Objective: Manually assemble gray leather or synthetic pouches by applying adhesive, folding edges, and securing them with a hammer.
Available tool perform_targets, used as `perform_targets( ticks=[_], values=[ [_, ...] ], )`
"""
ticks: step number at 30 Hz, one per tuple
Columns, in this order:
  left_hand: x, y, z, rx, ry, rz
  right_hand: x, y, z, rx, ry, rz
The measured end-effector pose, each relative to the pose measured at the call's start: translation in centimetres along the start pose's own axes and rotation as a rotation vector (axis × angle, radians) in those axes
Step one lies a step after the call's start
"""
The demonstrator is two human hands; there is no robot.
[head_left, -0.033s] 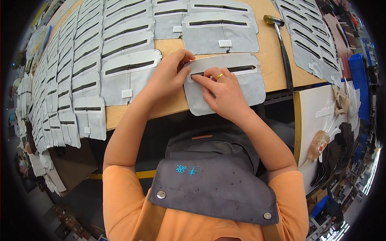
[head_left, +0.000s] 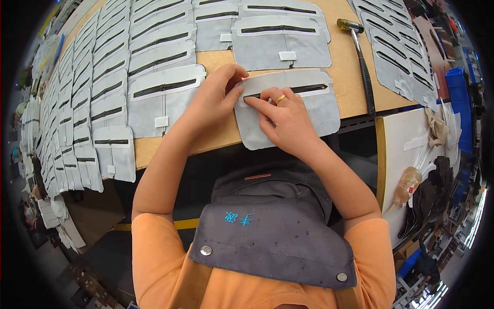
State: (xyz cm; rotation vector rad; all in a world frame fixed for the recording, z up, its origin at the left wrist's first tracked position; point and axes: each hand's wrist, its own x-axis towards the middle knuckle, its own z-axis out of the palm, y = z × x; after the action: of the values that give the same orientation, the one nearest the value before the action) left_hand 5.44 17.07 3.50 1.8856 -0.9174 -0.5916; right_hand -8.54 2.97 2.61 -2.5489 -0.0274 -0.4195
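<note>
A grey panel [head_left: 314, 116] with a black zip [head_left: 310, 89] set in a pale frame lies flat at the table's front edge. At its upper left corner my left hand [head_left: 220, 92] has curled fingers and a thumb closed on the panel's edge; the fingertips are partly hidden. My right hand [head_left: 288, 119], wearing a gold ring, rests on the same panel. Its index finger is stretched out, the tip pressing on the left end of the zip, while the other fingers bend loosely over the zip's middle and the thumb stands apart.
Rows of similar panels [head_left: 180, 105] overlap across the wooden table [head_left: 216, 59] on the left and at the back. A mallet [head_left: 364, 72] with a black handle lies right of my panel. Beyond it are more panels [head_left: 386, 46]. A plastic bottle [head_left: 408, 185] lies at lower right.
</note>
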Motion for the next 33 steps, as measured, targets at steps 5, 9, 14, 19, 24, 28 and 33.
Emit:
perform_targets(
  ticks=[5, 9, 14, 19, 24, 28, 33],
  values=[
    [0.2, -0.3, 0.2, 0.068, 0.012, 0.076, 0.4, -0.3, -1.0, -0.116, -0.058, -0.069],
    [0.5, -0.3, 0.3, 0.112, 0.039, 0.125, 0.4, 0.0, -0.5, -0.200, -0.072, -0.171],
    [0.5, -0.7, 0.5, 0.064, 0.073, 0.121, -0.1, 0.3, -0.3, -0.098, -0.065, -0.066],
    [0.4, -0.5, 0.4, 0.053, 0.070, 0.069, 0.4, -0.1, -0.6, -0.113, -0.102, -0.078],
    [0.6, 0.1, 0.3, 0.061, 0.038, 0.007, 0.8, 0.3, -1.0, -0.181, -0.177, -0.118],
    [0.8, 0.7, 0.1, 0.082, 0.037, -0.045, 1.2, 0.9, -0.9, -0.266, -0.115, -0.235],
    [0.0, 0.7, 1.4, 0.476, 0.324, 0.192, 2.5, 4.3, -3.1, 0.122, 0.005, -0.130]
  ],
)
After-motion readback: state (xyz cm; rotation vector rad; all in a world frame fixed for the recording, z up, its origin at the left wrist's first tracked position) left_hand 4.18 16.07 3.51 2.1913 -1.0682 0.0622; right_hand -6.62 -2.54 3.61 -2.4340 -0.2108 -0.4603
